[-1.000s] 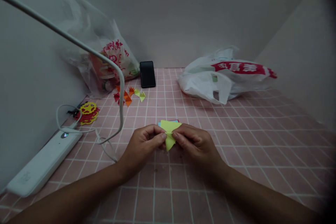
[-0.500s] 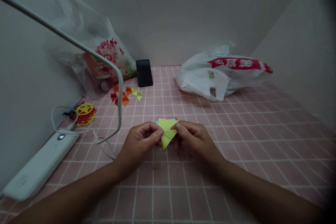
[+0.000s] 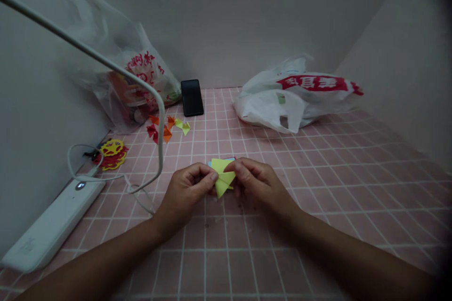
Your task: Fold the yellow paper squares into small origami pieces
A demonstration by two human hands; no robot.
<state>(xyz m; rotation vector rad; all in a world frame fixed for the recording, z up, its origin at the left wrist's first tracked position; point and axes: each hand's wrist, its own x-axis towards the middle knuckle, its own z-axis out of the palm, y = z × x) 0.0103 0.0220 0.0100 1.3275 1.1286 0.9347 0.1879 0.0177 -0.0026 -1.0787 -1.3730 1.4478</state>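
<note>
A folded piece of yellow paper (image 3: 223,180) is pinched between both my hands just above the pink tiled table (image 3: 318,178). My left hand (image 3: 187,192) grips its left side with thumb and fingers closed. My right hand (image 3: 256,182) holds the right side, fingers curled over the top fold. Behind the yellow piece, edges of blue and red paper (image 3: 230,159) peek out on the table.
A white lamp base (image 3: 49,225) with its bent arm (image 3: 155,103) and cord sits at left. Small folded paper pieces (image 3: 167,128), paper cut-outs (image 3: 111,153), a black phone (image 3: 191,97), a clear plastic bag (image 3: 123,80) and a white plastic bag (image 3: 293,99) lie farther back.
My right hand's fingers have moved up and left over the top of the yellow paper, folding it smaller. The view has shifted slightly.
</note>
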